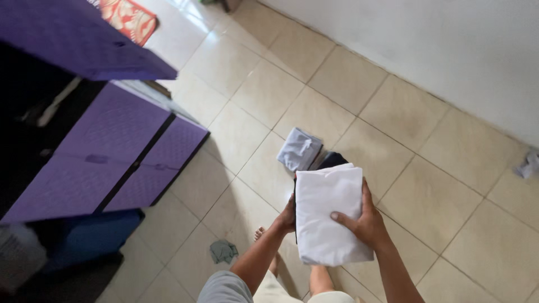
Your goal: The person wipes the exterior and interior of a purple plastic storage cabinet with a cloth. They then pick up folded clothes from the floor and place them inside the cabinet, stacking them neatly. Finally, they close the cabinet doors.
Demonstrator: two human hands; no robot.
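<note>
- Head view: one folded white cloth (328, 216), held above the tiled floor (449, 191).
- Two hands clamp it: left hand (287, 216), right hand (365, 221).
- One grey folded garment (299, 148) (on the floor beyond), one purple cabinet (112, 151).

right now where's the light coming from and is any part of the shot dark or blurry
Head view: daylight brightens the tiled floor and the white folded cloth; the purple cabinet interior at left is nearly black; the lower left corner is soft and blurred; edges bend slightly.
</note>
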